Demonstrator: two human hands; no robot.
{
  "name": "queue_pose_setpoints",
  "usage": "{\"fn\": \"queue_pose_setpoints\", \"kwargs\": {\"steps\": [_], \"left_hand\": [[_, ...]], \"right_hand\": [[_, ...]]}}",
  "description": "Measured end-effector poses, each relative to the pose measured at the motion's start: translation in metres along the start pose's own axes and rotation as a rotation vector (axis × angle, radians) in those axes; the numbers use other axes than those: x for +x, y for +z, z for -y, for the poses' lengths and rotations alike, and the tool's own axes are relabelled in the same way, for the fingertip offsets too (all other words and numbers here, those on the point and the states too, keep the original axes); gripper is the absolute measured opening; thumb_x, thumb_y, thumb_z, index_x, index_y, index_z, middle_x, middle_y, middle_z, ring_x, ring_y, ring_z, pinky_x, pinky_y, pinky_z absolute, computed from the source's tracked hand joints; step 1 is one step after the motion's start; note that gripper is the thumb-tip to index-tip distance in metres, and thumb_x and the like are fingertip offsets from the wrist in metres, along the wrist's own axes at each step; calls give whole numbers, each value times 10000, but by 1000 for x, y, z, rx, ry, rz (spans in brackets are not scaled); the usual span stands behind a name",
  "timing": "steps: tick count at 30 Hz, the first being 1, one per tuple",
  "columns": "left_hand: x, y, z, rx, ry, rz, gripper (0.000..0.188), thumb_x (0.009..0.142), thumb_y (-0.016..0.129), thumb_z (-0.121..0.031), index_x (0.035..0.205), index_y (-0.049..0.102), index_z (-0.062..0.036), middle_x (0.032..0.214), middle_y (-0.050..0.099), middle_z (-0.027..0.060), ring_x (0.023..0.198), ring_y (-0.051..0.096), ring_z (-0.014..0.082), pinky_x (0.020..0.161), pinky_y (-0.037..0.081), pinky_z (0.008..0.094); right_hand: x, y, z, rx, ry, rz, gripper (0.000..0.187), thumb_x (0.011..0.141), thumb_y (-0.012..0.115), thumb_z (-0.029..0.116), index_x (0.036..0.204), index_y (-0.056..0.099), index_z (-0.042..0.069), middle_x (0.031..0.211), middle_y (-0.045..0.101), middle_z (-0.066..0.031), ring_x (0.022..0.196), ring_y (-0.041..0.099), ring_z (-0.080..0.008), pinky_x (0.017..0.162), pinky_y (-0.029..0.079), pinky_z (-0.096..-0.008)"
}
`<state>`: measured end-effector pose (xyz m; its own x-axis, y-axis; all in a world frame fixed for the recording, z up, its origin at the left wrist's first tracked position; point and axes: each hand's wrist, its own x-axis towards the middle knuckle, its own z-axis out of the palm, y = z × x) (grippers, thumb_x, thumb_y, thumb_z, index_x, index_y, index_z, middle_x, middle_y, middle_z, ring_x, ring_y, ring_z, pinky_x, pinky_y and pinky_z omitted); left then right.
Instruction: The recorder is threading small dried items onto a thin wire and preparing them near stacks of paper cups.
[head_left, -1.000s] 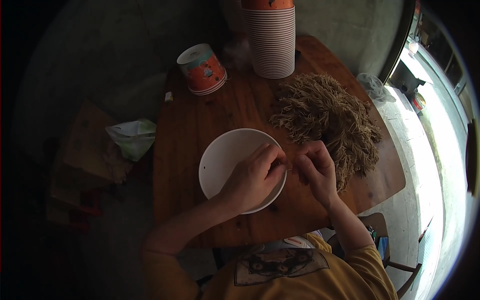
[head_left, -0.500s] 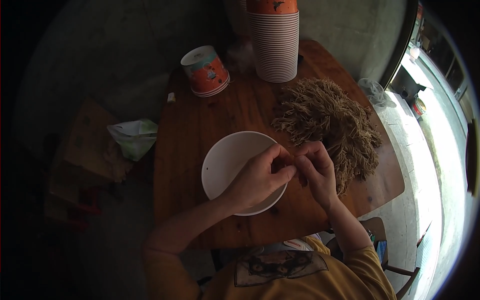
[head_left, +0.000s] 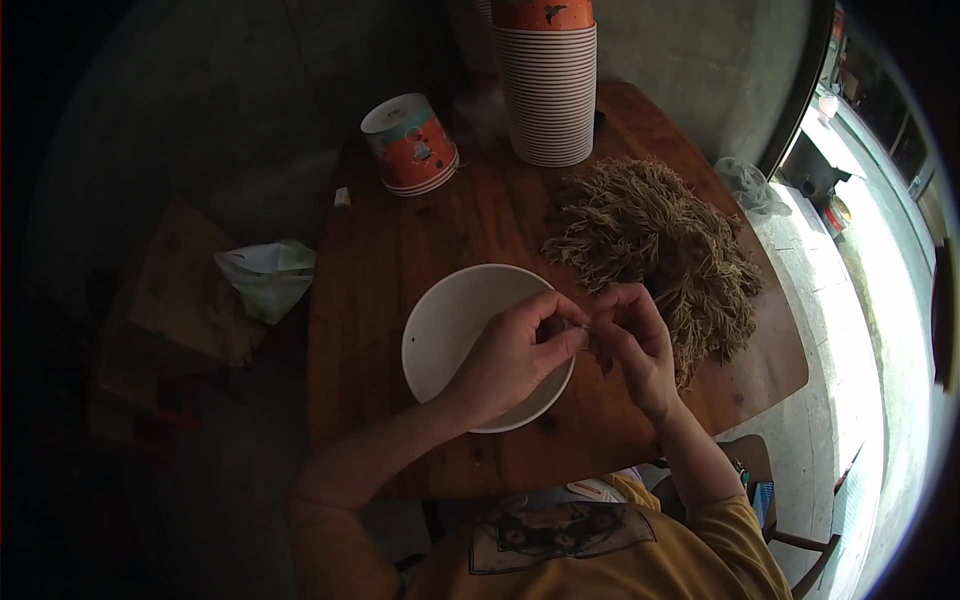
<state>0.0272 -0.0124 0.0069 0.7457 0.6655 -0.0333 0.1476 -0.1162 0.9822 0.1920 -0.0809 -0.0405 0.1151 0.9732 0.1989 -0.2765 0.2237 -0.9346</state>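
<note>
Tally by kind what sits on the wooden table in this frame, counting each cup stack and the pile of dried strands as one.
White bowl: 1
Stacks of orange paper cups: 2, tall and short
Pile of tan dried strands: 1
Small pale scrap: 1
Total: 5
Left hand and right hand meet at the bowl's rim.

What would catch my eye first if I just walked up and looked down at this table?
Most likely the two hands meeting over the right rim of the white bowl at the table's centre: the left hand and right hand pinch something tiny between their fingertips. Just beyond the right hand sprawls a big heap of dry brown stringy plant stuff. At the far edge rises a tall stack of paper cups, with a short orange stack to its left.
</note>
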Motion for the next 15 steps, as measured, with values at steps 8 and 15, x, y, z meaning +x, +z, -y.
{"fn": "queue_pose_setpoints", "kwargs": {"steps": [8,15], "left_hand": [[0,0,0,90,32,-50,135,902,586,-128,1005,595,-41,874,592,-19,777,524,41,715,440,214],[0,1,3,95,32,-61,104,894,596,-119,958,554,-49,877,571,-22,776,520,45,716,439,217]], "right_hand": [[-1,3,-4,-43,-62,-21,155,888,540,44,1030,476,54,813,547,-2,683,518,-62,599,440,-201],[0,2,-4,-52,-13,-56,73,910,543,67,969,502,50,847,580,-11,709,536,-54,602,448,-197]]}}
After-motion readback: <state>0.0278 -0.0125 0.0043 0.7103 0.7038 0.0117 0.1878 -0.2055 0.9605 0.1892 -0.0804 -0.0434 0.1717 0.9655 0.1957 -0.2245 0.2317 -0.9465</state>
